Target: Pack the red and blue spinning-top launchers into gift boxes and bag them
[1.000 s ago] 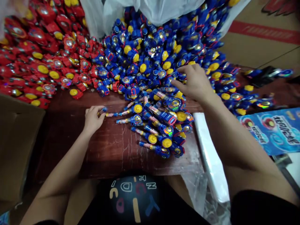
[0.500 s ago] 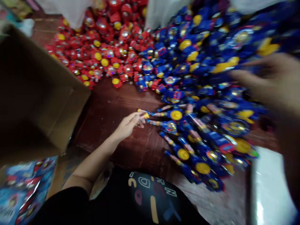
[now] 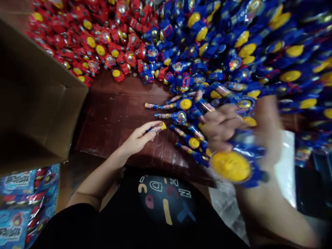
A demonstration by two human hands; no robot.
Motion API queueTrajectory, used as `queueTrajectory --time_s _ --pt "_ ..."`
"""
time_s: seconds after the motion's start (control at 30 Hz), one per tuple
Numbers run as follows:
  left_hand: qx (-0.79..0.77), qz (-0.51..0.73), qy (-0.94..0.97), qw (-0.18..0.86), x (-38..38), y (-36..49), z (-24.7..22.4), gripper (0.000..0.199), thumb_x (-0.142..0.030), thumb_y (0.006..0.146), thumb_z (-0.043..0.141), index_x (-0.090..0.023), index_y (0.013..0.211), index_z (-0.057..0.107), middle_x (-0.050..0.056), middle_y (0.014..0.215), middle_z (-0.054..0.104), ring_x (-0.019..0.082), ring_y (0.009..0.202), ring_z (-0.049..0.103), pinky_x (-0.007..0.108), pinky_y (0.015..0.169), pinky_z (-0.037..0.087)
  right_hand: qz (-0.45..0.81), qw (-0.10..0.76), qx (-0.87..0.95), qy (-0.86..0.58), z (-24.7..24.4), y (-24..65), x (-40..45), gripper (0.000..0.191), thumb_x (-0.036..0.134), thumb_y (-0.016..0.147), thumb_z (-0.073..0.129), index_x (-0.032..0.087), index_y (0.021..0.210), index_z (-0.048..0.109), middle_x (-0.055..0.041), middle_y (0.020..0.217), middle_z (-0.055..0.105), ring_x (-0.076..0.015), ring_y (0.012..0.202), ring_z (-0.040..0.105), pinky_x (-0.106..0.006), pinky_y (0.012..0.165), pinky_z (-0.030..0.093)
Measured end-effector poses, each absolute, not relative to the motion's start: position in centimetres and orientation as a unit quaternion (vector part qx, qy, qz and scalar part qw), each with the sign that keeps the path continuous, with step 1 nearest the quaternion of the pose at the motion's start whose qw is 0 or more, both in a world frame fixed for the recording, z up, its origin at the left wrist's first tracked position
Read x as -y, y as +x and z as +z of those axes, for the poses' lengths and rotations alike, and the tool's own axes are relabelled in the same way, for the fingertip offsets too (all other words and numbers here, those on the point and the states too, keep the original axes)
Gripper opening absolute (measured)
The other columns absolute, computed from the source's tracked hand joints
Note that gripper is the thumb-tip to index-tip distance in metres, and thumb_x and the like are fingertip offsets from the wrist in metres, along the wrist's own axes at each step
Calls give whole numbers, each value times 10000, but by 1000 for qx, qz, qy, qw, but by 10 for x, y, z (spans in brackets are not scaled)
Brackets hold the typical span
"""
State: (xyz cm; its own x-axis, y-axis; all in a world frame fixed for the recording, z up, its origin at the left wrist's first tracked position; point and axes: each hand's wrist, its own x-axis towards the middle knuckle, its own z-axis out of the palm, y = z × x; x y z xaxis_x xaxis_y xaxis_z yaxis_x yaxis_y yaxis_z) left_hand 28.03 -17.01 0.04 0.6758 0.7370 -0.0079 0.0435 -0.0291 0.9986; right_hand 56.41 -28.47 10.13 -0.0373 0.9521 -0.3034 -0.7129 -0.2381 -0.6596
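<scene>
A small clear tube with a yellow cap [image 3: 160,126] is pinched in my left hand [image 3: 137,139], just over the brown table. My right hand [image 3: 220,126], smeared by motion, is closed around a blue toy with a round yellow disc [image 3: 230,166]; it is held up close to the camera. Between my hands lie several blue toys with tubes sticking out of them, such as one with a shiny round front [image 3: 179,117] and one with a yellow disc [image 3: 186,103]. My right hand hides part of this group.
Red toys [image 3: 103,38] are heaped at the back left, blue toys [image 3: 207,45] at the back and right. An open cardboard box [image 3: 75,100] stands at the left on the brown table [image 3: 111,103]. Printed packets [image 3: 18,207] lie at the lower left, clear plastic [image 3: 225,207] at the lower right.
My right hand has come from the blue heap at the right toward my body, now with a blue toy. My left hand has drawn back slightly with the tube. The view has shifted.
</scene>
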Motion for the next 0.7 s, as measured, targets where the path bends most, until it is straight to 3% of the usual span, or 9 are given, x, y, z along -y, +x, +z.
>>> queueTrajectory --time_s 0.07,0.17,0.3,0.4,0.47,0.57,0.6,0.7 --pt "-308 270 659 631 179 276 -1 490 -274 981 698 -231 1469 675 103 1322 743 195 1045 692 318 946 557 758 554 134 -317 81 520 300 492 750 856 755 268 884 661 39 860 598 -80 487 414 -242 373 488" --pt "-333 255 650 634 191 272 -10 528 -233 921 727 -227 1447 683 95 1255 760 215 1083 700 336 983 554 735 554 131 -368 41 485 309 547 796 918 613 251 882 574 12 831 569 -101 500 410 -266 385 475" --pt "-400 309 597 623 190 278 -32 479 -344 896 770 -210 1353 720 67 1098 752 143 827 637 267 771 528 463 619 311 -553 4 478 288 563 815 975 493 258 903 532 -16 833 575 -157 609 533 -339 569 561" --pt "-471 389 521 596 183 275 -46 467 -500 913 775 -203 1270 722 26 914 679 109 698 542 233 639 457 277 473 590 -592 -3 469 262 547 785 1005 507 247 1016 604 -73 974 663 -222 810 654 -412 765 605" --pt "-493 425 488 582 179 263 -51 494 -565 914 778 -203 1242 709 11 861 633 108 697 535 225 628 450 231 345 718 -559 -6 463 251 626 792 990 540 218 1222 630 -150 1228 686 -303 1073 692 -486 930 615" --pt "-507 435 489 560 180 232 -53 486 -568 921 790 -208 1237 707 1 862 608 95 671 508 217 618 438 165 220 811 -516 -21 464 254 874 812 898 661 157 1470 571 -229 1545 556 -431 1409 546 -623 1166 506" --pt "-508 430 500 554 182 221 -51 471 -556 932 787 -208 1240 713 -1 862 603 91 667 501 216 620 434 147 184 827 -511 -27 467 259 863 767 901 700 160 1500 567 -228 1575 537 -448 1426 528 -648 1175 492" --pt "-506 386 541 550 192 195 -43 435 -527 966 764 -199 1251 741 4 847 610 95 685 503 221 653 432 131 134 835 -517 -44 478 274 535 477 1041 652 228 1511 595 -191 1475 618 -389 1285 628 -595 1038 590"
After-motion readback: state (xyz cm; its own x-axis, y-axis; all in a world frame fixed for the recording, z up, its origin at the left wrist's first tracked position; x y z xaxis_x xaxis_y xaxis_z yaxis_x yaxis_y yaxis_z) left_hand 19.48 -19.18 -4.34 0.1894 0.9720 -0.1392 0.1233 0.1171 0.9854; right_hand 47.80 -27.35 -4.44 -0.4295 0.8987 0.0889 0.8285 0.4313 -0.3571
